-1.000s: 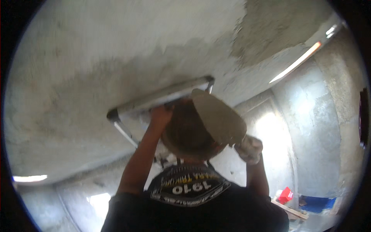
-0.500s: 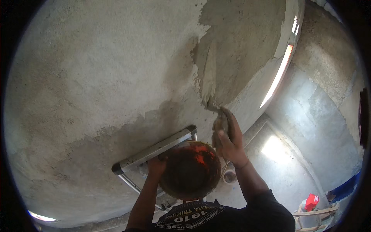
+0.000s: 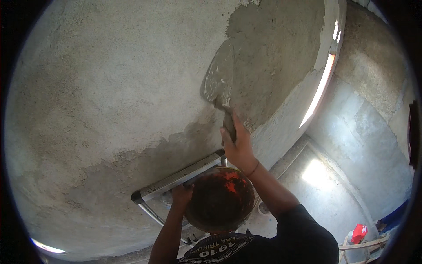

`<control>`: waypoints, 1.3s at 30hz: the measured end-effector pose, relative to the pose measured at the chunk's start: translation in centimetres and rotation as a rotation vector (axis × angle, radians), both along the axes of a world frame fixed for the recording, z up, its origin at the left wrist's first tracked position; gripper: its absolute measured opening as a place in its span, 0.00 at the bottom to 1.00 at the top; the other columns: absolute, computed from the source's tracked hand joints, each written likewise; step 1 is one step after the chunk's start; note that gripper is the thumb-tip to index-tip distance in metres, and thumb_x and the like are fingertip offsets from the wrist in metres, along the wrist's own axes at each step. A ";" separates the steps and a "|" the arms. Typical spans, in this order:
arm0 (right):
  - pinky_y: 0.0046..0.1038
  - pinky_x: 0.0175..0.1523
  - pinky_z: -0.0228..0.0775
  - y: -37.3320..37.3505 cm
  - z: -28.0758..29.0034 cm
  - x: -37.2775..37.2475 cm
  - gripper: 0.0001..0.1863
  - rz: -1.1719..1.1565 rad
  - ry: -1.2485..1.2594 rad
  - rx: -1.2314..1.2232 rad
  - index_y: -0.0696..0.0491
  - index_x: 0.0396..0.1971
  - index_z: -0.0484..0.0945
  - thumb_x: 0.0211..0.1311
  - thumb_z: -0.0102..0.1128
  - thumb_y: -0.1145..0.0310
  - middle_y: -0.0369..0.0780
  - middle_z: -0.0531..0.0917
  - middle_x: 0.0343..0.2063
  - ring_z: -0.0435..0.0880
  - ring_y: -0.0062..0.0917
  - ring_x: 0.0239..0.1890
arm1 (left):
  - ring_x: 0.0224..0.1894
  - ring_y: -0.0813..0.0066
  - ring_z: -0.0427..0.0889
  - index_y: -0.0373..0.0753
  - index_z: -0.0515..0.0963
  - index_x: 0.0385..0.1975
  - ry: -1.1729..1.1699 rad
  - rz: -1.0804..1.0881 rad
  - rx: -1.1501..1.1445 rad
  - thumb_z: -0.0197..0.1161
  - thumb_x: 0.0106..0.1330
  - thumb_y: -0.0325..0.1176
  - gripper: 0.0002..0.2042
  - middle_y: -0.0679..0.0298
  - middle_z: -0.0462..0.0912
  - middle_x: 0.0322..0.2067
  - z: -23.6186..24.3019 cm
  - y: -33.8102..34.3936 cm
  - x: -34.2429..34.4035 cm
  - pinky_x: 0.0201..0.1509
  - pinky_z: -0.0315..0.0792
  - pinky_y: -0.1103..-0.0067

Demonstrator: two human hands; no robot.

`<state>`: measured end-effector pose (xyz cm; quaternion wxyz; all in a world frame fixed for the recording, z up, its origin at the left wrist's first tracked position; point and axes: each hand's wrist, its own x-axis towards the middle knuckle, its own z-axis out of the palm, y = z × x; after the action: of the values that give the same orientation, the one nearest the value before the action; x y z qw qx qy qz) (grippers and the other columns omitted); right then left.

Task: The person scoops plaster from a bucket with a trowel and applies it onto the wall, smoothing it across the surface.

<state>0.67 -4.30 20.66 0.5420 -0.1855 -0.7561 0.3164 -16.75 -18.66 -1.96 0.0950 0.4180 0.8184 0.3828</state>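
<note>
My right hand (image 3: 237,138) grips the handle of a mortar-coated trowel (image 3: 218,75), its blade flat against the wall along the left edge of a darker, wet plaster patch (image 3: 277,53). Below, my left hand (image 3: 181,194) holds the left rim of a dark round pan (image 3: 217,200) with red marks inside. The pan sits just below the top bar of an aluminium ladder (image 3: 178,174), whose near rail shows at the left.
The curved cement wall (image 3: 110,75) fills most of the view, with narrow bright slits at right and lower left. Low at the right are the floor (image 3: 285,176), a bucket (image 3: 263,207) partly hidden behind my right arm, a red object (image 3: 359,233), wooden boards (image 3: 360,244) and blue material (image 3: 395,213).
The trowel has gone from beside the pan up onto the wall, and my right hand has risen and moved left since half a second ago. The pan now faces upward into view.
</note>
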 end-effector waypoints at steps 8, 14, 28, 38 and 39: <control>0.28 0.50 0.69 -0.6 -0.7 2.2 0.28 0.251 0.239 -0.396 0.60 0.64 0.55 0.65 0.49 0.74 0.43 0.76 0.45 0.76 0.27 0.43 | 0.61 0.44 0.63 0.37 0.69 0.56 0.097 -0.007 -0.013 0.70 0.50 0.41 0.32 0.45 0.67 0.58 -0.6 -0.3 -0.4 0.66 0.56 0.61; 0.19 0.29 0.67 4.4 2.0 0.1 0.28 0.029 0.251 0.036 0.59 0.65 0.55 0.67 0.50 0.72 0.34 0.72 0.33 0.71 0.14 0.26 | 0.62 0.45 0.63 0.36 0.69 0.56 0.119 -0.036 0.051 0.70 0.49 0.40 0.32 0.44 0.67 0.58 -0.6 0.2 -0.2 0.66 0.57 0.61; 0.30 0.49 0.69 0.4 -0.1 1.5 0.26 0.065 0.091 -0.116 0.62 0.58 0.64 0.59 0.54 0.76 0.51 0.77 0.41 0.79 0.36 0.41 | 0.62 0.43 0.62 0.37 0.69 0.56 0.098 -0.028 0.025 0.69 0.50 0.42 0.33 0.44 0.66 0.58 -0.5 0.0 -0.4 0.67 0.55 0.61; 0.32 0.52 0.68 -0.6 -3.1 1.8 0.27 0.131 -0.098 0.088 0.61 0.60 0.61 0.60 0.54 0.76 0.54 0.77 0.42 0.79 0.41 0.44 | 0.61 0.44 0.64 0.37 0.69 0.56 0.108 -0.011 -0.002 0.70 0.49 0.42 0.33 0.45 0.68 0.58 -0.3 -0.2 -0.3 0.66 0.58 0.62; 0.32 0.52 0.68 -0.8 -3.5 2.4 0.27 0.133 -0.098 0.089 0.61 0.60 0.61 0.60 0.54 0.76 0.54 0.77 0.42 0.79 0.41 0.44 | 0.61 0.44 0.64 0.37 0.69 0.56 0.108 -0.010 -0.001 0.70 0.49 0.42 0.33 0.45 0.68 0.58 -0.3 -0.3 -0.3 0.66 0.58 0.62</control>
<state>3.11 -5.14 17.19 0.4898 -0.1260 -0.8057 0.3084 -17.01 -18.99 -2.25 0.0529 0.4418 0.8206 0.3587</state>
